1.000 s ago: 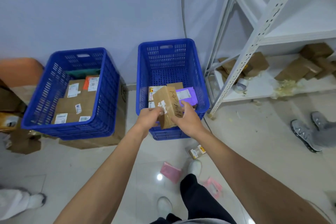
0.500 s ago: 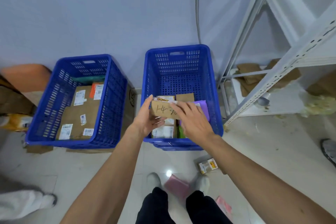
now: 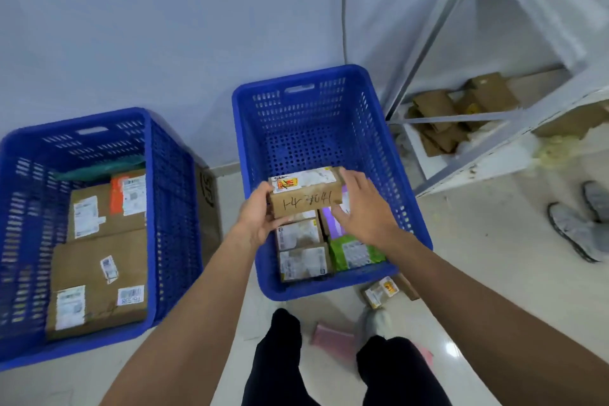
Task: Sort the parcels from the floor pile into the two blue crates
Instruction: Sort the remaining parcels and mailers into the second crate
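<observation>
**Q:** Over the right blue crate [image 3: 408, 208], what are the hands doing?

**A:** Both hands hold one small cardboard parcel [image 3: 306, 199] just above the parcels already inside that crate. The left hand [image 3: 260, 217] grips the parcel's left end, thumb on top and fingers curled underneath. The right hand [image 3: 362, 208] cups the right end, its fingers spread and pressed against the far edge. Dark handwriting runs across the parcel's near face, and a printed label sits on top.

**Q:** What else lies in that crate?

**A:** Toward its near wall sit two small labelled boxes [image 3: 301, 249] stacked front to back, a green mailer [image 3: 356, 252] beside them, and a purple mailer [image 3: 333, 224] partly hidden under the right hand. The far half of the crate floor is bare.

**Q:** And to the left of that crate?

**A:** A second blue crate [image 3: 171, 208] stands well apart, holding larger cardboard boxes [image 3: 95, 273] with white labels. Behind the right crate, on its right, a white metal shelf [image 3: 461, 128] holds torn cardboard. On the floor just in front of the right crate lie a small loose box [image 3: 380, 292] and a pink mailer [image 3: 333, 339].

**Q:** Which step is this?

**A:** Placing, most likely: the parcel seems assigned to the right crate. The next move probably calls for lowering it onto the bare floor beyond the stacked boxes, then opening both hands. Loose parcels on the floor suggest sorting is unfinished.
</observation>
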The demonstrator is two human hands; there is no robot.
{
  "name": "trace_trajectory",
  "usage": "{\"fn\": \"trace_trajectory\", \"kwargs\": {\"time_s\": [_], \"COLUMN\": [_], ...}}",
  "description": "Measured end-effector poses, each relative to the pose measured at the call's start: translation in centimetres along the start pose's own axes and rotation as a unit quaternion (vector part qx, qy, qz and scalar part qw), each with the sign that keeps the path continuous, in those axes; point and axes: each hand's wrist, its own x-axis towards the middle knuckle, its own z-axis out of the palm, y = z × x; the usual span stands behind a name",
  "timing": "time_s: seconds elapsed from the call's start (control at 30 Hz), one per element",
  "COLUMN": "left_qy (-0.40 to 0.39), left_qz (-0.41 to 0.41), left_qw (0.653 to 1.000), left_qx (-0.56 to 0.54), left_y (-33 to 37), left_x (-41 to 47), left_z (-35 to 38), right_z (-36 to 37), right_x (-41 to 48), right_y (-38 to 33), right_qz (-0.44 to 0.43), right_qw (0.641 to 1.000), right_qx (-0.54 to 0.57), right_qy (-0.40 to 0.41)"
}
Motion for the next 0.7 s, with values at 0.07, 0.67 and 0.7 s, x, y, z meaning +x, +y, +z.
{"fn": "trace_trajectory", "kwargs": {"time_s": [0.07,0.67,0.7], "left_qy": [0.006,0.140,0.154], "left_qz": [-0.004,0.077,0.068], "left_qw": [1.000,0.912,0.902], "left_qx": [0.020,0.379,0.397], "left_y": [0.7,-1.0,-1.5], "left_x": [2.5,26.9,28.0], "left_z": [-0.6,3.8,3.6], "right_z": [0.9,11.5,12.6], "right_x": [2.5,21.8,22.4], "right_y": [-0.1,7.9,8.2], "right_qz": [0.099,0.190,0.191], "right_qw": [0.988,0.933,0.933], "right_qx": [0.113,0.291,0.284], "right_qy": [-0.043,-0.096,-0.108]}}
